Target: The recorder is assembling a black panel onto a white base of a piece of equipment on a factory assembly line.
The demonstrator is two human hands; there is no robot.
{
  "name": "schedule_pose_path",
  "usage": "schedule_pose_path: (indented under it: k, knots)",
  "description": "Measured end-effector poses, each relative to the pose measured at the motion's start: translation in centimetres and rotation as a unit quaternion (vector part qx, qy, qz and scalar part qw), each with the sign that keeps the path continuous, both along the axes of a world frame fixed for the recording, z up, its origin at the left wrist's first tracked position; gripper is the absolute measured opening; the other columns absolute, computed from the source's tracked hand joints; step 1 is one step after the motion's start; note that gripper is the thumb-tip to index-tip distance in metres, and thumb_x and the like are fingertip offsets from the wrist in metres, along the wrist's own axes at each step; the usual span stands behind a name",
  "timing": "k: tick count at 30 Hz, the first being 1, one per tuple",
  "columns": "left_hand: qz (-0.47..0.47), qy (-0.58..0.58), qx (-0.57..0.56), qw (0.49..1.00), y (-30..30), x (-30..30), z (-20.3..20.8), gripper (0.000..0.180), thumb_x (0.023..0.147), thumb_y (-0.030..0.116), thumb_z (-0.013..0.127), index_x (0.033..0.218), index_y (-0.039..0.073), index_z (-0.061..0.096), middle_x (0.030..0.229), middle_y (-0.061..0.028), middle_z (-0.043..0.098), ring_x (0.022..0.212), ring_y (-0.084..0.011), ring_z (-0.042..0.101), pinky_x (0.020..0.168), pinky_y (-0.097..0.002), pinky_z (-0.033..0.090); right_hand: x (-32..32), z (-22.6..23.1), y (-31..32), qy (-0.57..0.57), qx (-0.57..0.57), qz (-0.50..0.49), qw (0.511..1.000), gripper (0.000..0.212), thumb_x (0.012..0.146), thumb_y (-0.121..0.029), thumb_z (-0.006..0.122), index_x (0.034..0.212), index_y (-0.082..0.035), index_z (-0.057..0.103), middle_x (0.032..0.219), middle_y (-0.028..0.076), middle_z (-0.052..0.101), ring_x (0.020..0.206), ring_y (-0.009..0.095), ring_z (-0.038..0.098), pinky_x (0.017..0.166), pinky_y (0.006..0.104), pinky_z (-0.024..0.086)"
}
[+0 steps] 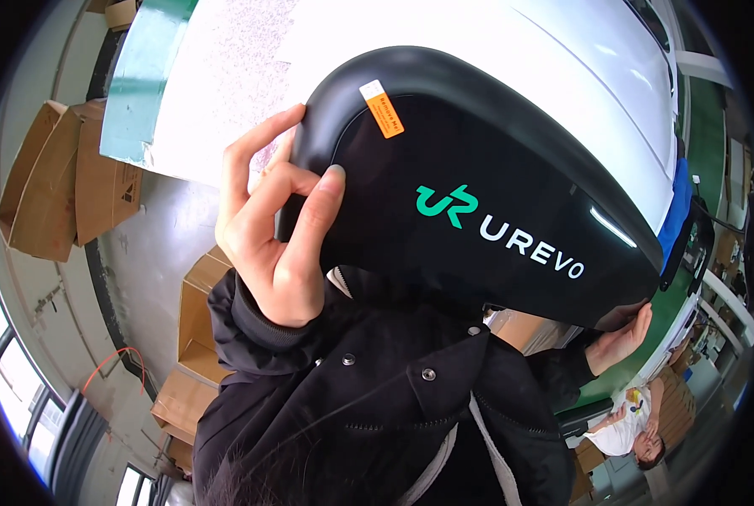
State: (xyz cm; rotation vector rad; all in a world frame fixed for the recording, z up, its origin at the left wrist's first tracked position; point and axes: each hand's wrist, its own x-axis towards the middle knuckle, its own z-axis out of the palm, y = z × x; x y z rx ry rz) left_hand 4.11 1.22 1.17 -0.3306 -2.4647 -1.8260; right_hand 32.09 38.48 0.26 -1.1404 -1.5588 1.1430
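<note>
A large black plastic cover [444, 169], glossy in the middle with a matte curved rim, spans the space in front of my chest. It is rounded at the left and narrows toward the lower right, with a green and white printed mark on its face. An orange sticker [384, 112] lies near its upper left. My left hand [276, 228] pinches the left edge, thumb on the front face and fingers round the rim. At the lower right end, my right hand [623, 339] holds the narrow tip; some of its fingers are hidden behind the cover.
A white-topped table [234, 84] with green edging extends behind the cover. Open cardboard boxes [44, 181] stand at the left, with more boxes [200, 320] lower down. Another person [634, 420] in a white top is at the lower right. Blue fabric [679, 207] shows past the cover's right side.
</note>
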Motion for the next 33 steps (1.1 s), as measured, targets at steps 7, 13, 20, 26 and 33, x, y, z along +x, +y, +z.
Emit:
schedule_pose_path:
  k: [7, 13, 20, 26, 33]
  knots:
    - [0.015, -0.042, -0.043, 0.998, 0.2, -0.1, 0.8, 0.019, 0.074, 0.009, 0.058, 0.06, -0.002, 0.052, 0.113, -0.0179, 0.053, 0.094, -0.0206, 0.053, 0.088, -0.0306, 0.037, 0.5, -0.2, 0.7, -0.002, -0.004, 0.041, 0.999, 0.017, 0.088, -0.01, 0.051, 0.097, 0.003, 0.058, 0.096, 0.004, 0.056, 0.094, 0.009, 0.05, 0.085, 0.0211, 0.036]
    - [0.003, -0.03, -0.046, 0.998, 0.5, -0.2, 0.7, 0.017, 0.074, 0.006, 0.058, 0.06, -0.002, 0.052, 0.111, -0.0188, 0.053, 0.093, -0.0194, 0.054, 0.085, -0.0294, 0.038, 0.3, 0.2, 0.3, 0.004, -0.015, 0.035, 0.999, 0.016, 0.088, -0.009, 0.052, 0.097, 0.003, 0.058, 0.095, 0.003, 0.057, 0.091, 0.009, 0.051, 0.082, 0.0206, 0.036]
    - [0.011, -0.038, -0.02, 0.999, 1.0, -0.1, 0.8, 0.018, 0.074, 0.001, 0.058, 0.058, -0.003, 0.049, 0.111, -0.0201, 0.052, 0.083, -0.0158, 0.053, 0.075, -0.0264, 0.038, -1.6, 0.3, -0.7, 0.039, -0.044, 0.036, 0.998, 0.015, 0.088, -0.009, 0.052, 0.097, 0.0, 0.06, 0.093, 0.002, 0.059, 0.088, 0.008, 0.053, 0.08, 0.0192, 0.038]
    - [0.019, -0.035, -0.01, 0.999, 1.6, 0.2, 0.1, 0.024, 0.077, 0.003, 0.054, 0.055, -0.001, 0.045, 0.115, -0.0203, 0.052, 0.08, -0.0124, 0.05, 0.076, -0.0249, 0.034, -2.2, 0.3, -1.1, 0.04, -0.027, 0.031, 0.998, 0.015, 0.088, -0.007, 0.051, 0.097, 0.002, 0.06, 0.098, 0.004, 0.06, 0.093, 0.009, 0.053, 0.084, 0.0205, 0.038]
    - [0.0, -0.018, -0.023, 1.0, 0.4, -0.3, -0.6, 0.025, 0.081, 0.004, 0.049, 0.057, -0.002, 0.045, 0.116, -0.0223, 0.051, 0.094, -0.016, 0.051, 0.086, -0.0291, 0.034, -3.5, 1.2, -1.7, 0.035, -0.022, 0.005, 0.999, 0.011, 0.084, -0.002, 0.051, 0.079, 0.004, 0.058, 0.121, 0.019, 0.052, 0.109, 0.018, 0.051, 0.096, 0.0267, 0.033]
